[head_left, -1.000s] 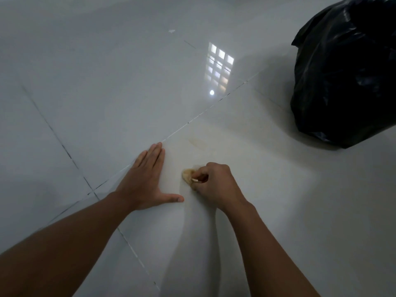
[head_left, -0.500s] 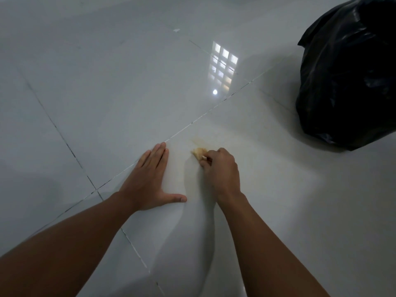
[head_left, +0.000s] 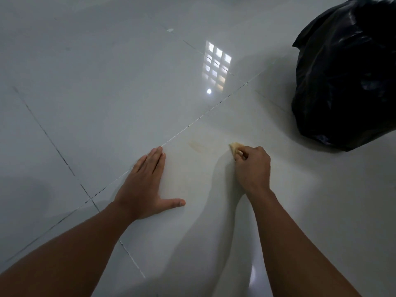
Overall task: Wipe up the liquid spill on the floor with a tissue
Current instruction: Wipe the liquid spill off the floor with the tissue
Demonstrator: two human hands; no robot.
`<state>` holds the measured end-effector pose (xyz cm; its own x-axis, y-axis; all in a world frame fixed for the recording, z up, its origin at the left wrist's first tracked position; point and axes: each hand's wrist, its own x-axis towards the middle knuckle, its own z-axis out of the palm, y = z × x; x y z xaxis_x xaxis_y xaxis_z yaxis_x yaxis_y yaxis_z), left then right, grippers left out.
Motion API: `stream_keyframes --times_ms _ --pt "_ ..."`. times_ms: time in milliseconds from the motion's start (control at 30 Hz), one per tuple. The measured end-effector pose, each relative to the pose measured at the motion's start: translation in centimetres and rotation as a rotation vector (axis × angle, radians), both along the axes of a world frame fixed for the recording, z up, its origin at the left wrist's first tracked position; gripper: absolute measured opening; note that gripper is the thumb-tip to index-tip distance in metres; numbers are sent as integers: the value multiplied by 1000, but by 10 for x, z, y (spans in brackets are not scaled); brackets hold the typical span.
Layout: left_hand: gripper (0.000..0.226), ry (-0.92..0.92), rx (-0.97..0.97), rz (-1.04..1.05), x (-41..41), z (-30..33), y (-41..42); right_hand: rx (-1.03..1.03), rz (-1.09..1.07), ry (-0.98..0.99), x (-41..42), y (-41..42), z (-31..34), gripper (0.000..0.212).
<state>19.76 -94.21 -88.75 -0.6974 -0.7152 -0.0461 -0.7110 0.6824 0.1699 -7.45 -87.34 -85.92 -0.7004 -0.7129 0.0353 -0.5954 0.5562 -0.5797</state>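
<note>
while the tissue (head_left: 235, 147), stained yellow, sits pinched in the curled right hand (head_left: 252, 166) on the floor (head_left: 107, 93), wipe toward 9 o'clock, where a faint yellowish smear (head_left: 198, 146) remains. keep the left hand (head_left: 145, 185) flat, fingers straight, as support. black bag (head_left: 347, 71) at 1 o'clock. no readable writing anywhere.

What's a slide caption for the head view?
Right hand wipes floor stain with tissue; left hand flat.

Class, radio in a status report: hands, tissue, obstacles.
Left hand flat on floor. Right hand grips tissue. Faint stain remains. Black bag apart.
</note>
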Motion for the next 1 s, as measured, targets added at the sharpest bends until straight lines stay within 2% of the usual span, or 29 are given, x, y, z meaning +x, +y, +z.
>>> stream_keyframes --times_ms 167,400,533,667,767,867,933,1000 --pt "134 17 2 4 2 -2 2 19 210 12 14 -45 2 24" --pt "133 12 11 8 2 -1 -1 106 586 124 39 -89 4 34" --pt "132 12 12 11 2 0 0 102 706 97 52 -82 6 40" --pt "131 4 8 6 1 0 0 114 808 134 45 -53 6 30" --pt "131 -3 0 9 1 -1 1 122 874 74 26 -30 12 26" --pt "131 1 3 12 2 -1 0 12 772 55 2 -14 13 25" --pt "130 0 3 15 2 -2 1 -93 536 65 -16 -11 10 25" --pt "130 -3 5 11 2 -2 1 -72 280 71 -32 -13 6 31"
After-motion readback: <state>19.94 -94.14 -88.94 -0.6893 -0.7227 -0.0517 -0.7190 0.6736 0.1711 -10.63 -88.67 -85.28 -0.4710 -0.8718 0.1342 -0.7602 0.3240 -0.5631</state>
